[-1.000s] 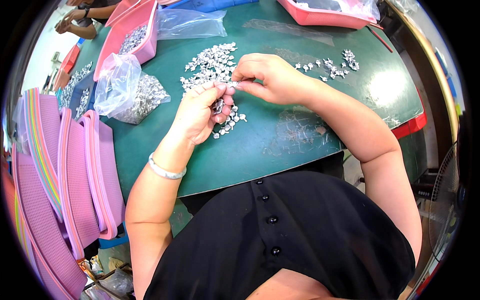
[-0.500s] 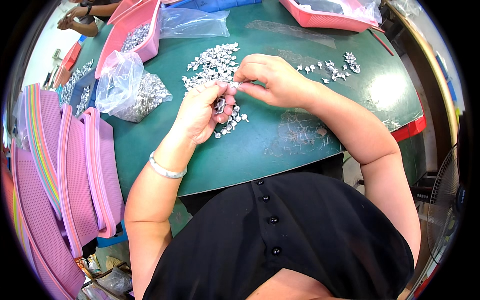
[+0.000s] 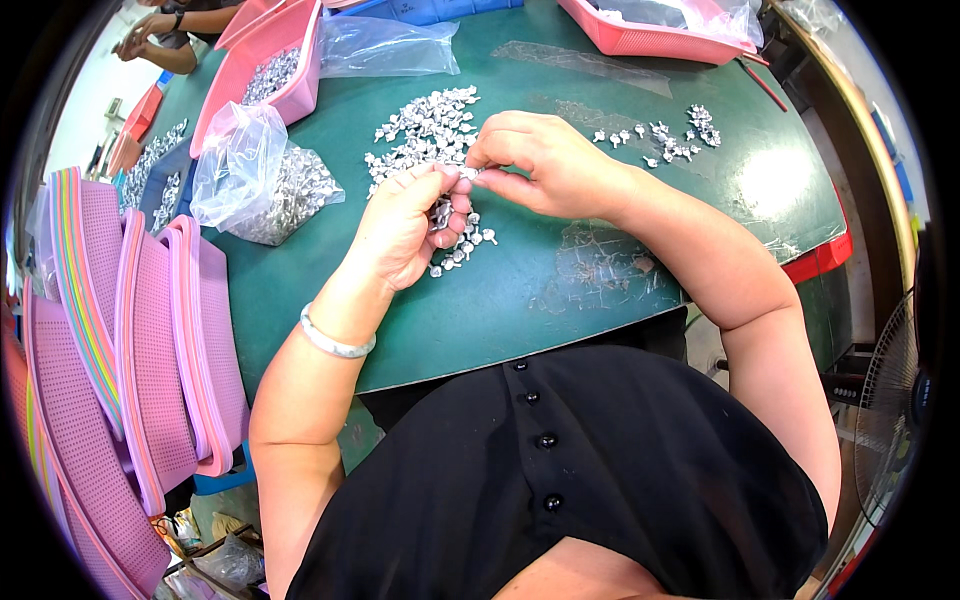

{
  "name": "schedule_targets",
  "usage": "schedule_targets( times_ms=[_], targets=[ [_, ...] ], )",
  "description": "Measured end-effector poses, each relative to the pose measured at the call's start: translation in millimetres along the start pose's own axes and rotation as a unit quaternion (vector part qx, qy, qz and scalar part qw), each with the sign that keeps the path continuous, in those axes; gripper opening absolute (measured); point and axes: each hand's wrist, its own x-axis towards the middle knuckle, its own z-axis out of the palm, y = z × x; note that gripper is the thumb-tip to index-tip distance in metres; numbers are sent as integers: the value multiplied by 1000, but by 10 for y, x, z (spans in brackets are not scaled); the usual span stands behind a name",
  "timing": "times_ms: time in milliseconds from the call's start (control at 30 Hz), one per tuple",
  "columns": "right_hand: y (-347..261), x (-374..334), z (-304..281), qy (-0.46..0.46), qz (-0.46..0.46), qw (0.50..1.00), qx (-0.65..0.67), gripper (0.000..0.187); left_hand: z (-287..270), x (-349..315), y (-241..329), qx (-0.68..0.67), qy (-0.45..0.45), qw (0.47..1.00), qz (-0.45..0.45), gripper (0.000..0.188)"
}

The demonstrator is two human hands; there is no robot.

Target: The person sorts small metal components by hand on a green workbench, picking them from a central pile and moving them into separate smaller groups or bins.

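The person wears a black shirt (image 3: 440,460) with shiny round buttons down the front. A smooth, pale, round bracelet (image 3: 336,337) sits on the left wrist.

Over the table, the left hand (image 3: 408,225) and right hand (image 3: 555,165) meet. Their thumbs and first fingers are pinched close around one small silver piece (image 3: 468,174). The other left fingers curl around more silver pieces (image 3: 440,212). Half a second ago the hands were in the same pinch, and almost nothing has moved since.

A few pieces (image 3: 464,246) lie just under the left hand. They look like shiny metal, with round heads and thin stems. The table (image 3: 440,330) is green and smooth, but scratched near the right arm. On the left stand pink and purple baskets (image 3: 160,360) full of tiny holes.

Just past the hands is a big, bumpy heap (image 3: 428,120). Off to the right is a small group of pieces (image 3: 670,142). A clear, crinkly bag (image 3: 285,195) on the left holds lots more.

Farther away, a pink bin (image 3: 302,92) has small gray pieces in it. Near it is a blue bin (image 3: 430,10) with tiny marks, too small to read. Another person's hands (image 3: 143,36) show at the far left.
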Motion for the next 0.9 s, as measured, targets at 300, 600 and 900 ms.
schedule_targets(
  times_ms=[300, 600, 900],
  targets=[
    [-1, -1, 4, 5, -1, 1000, -2, 14, 22, -16, 11, -5, 13, 1000, 0, 21],
    [-1, -3, 10, 7, -2, 1000, 0, 15, 19, -13, 13, 4, 3, 1000, 2, 15],
    [-25, -6, -35, -17, 47, 999, -6, 18, -11, 1, -7, 9, 3, 1000, 8, 10]
  ],
)
